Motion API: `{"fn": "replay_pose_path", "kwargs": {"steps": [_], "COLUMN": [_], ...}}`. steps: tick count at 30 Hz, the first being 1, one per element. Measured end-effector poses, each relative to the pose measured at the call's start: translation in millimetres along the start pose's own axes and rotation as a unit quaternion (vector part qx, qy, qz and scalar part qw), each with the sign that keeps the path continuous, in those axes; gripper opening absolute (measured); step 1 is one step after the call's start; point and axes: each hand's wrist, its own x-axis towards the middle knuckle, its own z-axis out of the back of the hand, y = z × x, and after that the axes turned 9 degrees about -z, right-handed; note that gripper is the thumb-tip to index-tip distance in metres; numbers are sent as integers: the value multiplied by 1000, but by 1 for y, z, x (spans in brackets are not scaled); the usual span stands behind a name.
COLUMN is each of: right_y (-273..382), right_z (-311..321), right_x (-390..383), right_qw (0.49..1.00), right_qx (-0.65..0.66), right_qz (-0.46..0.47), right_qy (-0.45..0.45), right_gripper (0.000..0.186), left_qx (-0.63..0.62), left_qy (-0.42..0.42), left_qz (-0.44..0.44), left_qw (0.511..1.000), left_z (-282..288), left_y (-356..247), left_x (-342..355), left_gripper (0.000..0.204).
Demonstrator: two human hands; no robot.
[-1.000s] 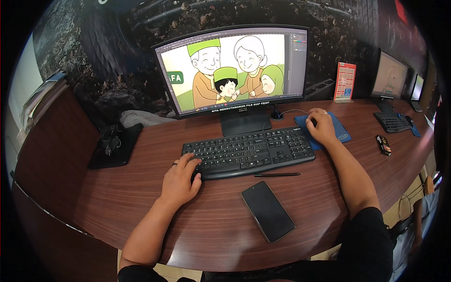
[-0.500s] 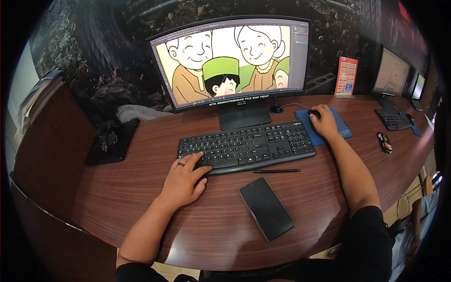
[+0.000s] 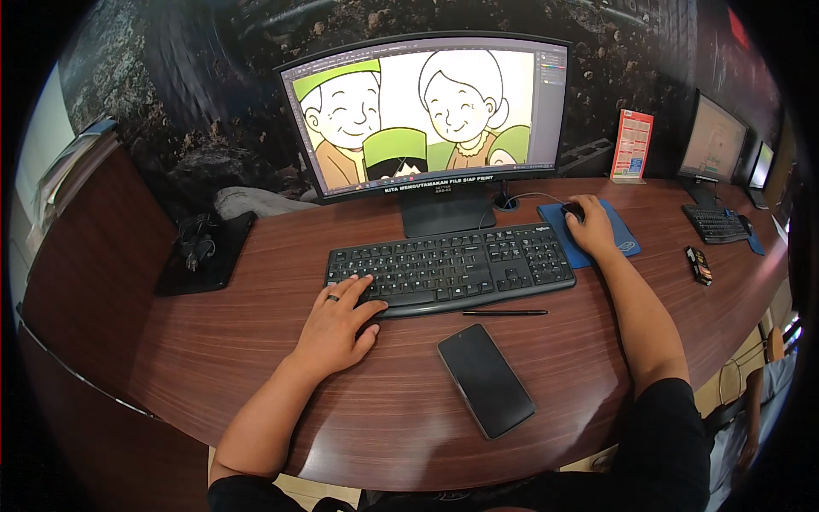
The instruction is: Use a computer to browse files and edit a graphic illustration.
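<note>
My left hand rests at the lower left corner of a black keyboard, its fingers apart over the keys and a dark ring on one of them. At the keyboard's right, my right hand is curled over a black computer mouse on a blue mouse pad. The curved monitor behind shows a cartoon drawing of smiling elderly figures and a head in a green cap. A slim black pen lies along the keyboard's near edge. Nearer me is a dark-screened phone.
A black flat stand with a coiled cable sits at the left, beside a wooden partition. Rightward are a red leaflet stand, a small black box, a second keyboard and another monitor. Someone's arm shows at lower right.
On the screen, the drawing has shifted downward, bringing a green cap on the left figure into sight. Both hands keep their places on the keyboard and mouse.
</note>
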Motion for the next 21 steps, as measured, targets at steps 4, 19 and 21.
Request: {"fn": "replay_pose_path", "kwargs": {"steps": [4,19,21], "right_y": [-8,3,4], "right_z": [-1,2,3], "right_x": [4,-1,-2], "right_qw": [1000,999,998], "right_qx": [-12,-22,-40], "right_qz": [2,-18,-34], "right_qy": [26,17,17], "right_gripper": [29,32,31], "left_qx": [-2,-65,-93], "left_qy": [0,-59,-46], "left_qz": [1,289,309], "left_qw": [1000,953,945], "left_z": [-1,-26,-23], "left_y": [0,33,32], "left_x": [0,-13,-8], "left_gripper": [34,90,92]}}
